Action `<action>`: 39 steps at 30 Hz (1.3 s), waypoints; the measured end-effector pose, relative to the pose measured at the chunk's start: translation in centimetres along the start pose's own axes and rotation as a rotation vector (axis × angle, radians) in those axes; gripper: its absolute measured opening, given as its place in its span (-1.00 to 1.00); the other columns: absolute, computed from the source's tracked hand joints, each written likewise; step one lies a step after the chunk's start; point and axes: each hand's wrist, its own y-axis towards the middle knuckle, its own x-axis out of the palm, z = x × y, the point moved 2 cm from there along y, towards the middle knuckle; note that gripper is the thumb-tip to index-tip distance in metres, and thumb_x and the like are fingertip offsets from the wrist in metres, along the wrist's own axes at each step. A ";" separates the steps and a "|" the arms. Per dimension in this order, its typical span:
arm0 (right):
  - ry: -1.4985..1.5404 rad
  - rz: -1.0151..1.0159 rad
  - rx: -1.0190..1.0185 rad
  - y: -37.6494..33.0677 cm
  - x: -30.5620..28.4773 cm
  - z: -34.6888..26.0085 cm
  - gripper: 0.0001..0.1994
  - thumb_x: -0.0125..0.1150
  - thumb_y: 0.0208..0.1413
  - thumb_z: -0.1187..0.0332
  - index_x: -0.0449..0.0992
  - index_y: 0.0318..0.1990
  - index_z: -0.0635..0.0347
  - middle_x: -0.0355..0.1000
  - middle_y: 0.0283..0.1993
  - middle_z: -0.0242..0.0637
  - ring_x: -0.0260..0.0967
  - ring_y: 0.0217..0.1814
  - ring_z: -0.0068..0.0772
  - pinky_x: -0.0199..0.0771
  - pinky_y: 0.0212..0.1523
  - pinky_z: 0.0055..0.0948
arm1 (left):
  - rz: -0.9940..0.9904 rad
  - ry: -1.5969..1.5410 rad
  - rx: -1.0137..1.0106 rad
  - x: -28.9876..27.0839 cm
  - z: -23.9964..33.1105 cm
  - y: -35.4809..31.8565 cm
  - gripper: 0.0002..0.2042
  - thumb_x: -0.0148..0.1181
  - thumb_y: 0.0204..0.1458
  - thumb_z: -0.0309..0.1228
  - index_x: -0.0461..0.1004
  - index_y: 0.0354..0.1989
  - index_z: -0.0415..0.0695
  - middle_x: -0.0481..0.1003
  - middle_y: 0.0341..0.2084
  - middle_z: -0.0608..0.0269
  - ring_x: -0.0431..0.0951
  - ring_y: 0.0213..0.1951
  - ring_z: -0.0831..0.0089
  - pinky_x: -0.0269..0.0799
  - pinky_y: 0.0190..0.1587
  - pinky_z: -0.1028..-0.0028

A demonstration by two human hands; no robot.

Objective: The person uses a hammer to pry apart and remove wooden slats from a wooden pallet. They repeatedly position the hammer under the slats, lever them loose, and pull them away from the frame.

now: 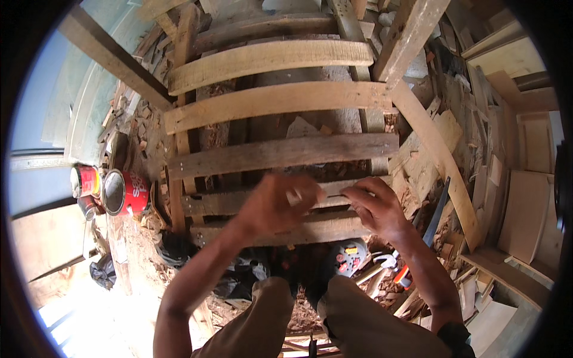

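My left hand (283,204) hovers over the nearer slats of a wooden frame, smeared by motion, with its thumb and fingers curled toward each other. Facing it, my right hand (377,206) has its thumb and fingertips drawn together in a pinch. Whatever either hand holds is too small or blurred to make out. Just beneath them lie a grey, weathered slat (221,204) and a paler nearest slat (334,228), both partly covered by my hands. A darker slat (286,153) crosses the frame beyond my hands, with two lighter slats (280,105) (271,62) farther off.
A hammer (388,261) and an orange-handled saw (439,212) lie at my right. Red cans (134,192) stand at the left. Upright posts (412,39) rise from the far part. Wood scraps cover the ground; boards (525,215) lean at the right. A clog (348,258) shows below.
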 end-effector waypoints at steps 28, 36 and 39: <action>-0.934 -1.244 0.139 42.8 -2.4 11.8 -0.75 0.31 -0.04 0.45 0.68 -0.16 0.21 0.61 -0.08 -0.09 0.58 -0.09 0.00 0.61 -0.17 -0.10 | 0.547 0.937 -0.147 -13.6 -3.5 23.6 -0.58 0.02 0.16 -0.13 0.59 -0.64 -0.10 0.57 -0.66 0.00 0.63 -0.53 0.11 0.55 -0.11 0.21; -1.064 -1.725 0.043 39.8 4.3 20.1 -0.73 0.38 -0.09 0.49 0.73 -0.16 0.08 0.62 -0.02 -0.15 0.57 -0.05 -0.09 0.59 -0.04 -0.17 | 0.601 0.864 -0.024 -12.8 -4.0 23.6 -0.70 0.12 0.07 -0.20 0.56 -0.62 -0.08 0.54 -0.70 0.07 0.61 -0.55 0.15 0.55 -0.18 0.22; -1.039 -1.656 0.059 40.3 5.6 19.8 -0.73 0.46 -0.11 0.42 0.73 -0.16 0.08 0.62 -0.03 -0.18 0.57 -0.06 -0.12 0.58 -0.04 -0.17 | 0.636 0.867 -0.044 -13.8 -4.8 23.0 -0.71 0.14 0.04 -0.20 0.55 -0.64 -0.07 0.53 -0.71 0.09 0.61 -0.56 0.16 0.54 -0.22 0.22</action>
